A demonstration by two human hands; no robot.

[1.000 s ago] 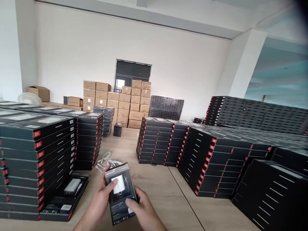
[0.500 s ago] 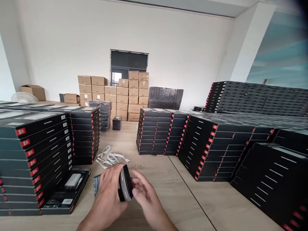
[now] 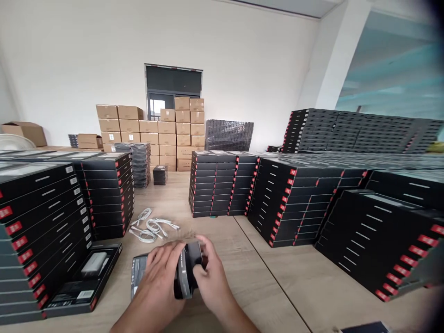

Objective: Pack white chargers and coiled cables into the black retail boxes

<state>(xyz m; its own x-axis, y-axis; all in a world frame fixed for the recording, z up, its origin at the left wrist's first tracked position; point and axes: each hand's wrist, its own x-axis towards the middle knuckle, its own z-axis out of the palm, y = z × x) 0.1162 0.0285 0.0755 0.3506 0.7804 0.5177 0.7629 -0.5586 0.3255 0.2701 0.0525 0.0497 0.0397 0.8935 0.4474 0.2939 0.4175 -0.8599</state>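
Observation:
My left hand (image 3: 160,275) is wrapped around a small black box (image 3: 183,273) above the table. A panel with white print shows to the left of my fingers. At the box's right end my right hand (image 3: 212,273) is closed on a grey-black piece that looks like an end flap, thumb in front and fingers behind. What lies inside the box is hidden. Beyond my hands, coiled white cables (image 3: 154,228) lie on the table. To the left, an open black box (image 3: 85,282) holds a white device (image 3: 94,264).
Tall stacks of black boxes with red corners stand left (image 3: 45,231) and right (image 3: 277,199) on the wood-grain table (image 3: 236,249). A seam runs across the tabletop. Brown cartons (image 3: 166,138) are piled by the far wall. A dark flat item (image 3: 366,327) shows at the bottom right edge.
My right hand has closed on the box's end, where a grey-black piece now stands out. The view has turned to the right, and a dark item has come into sight at the bottom right.

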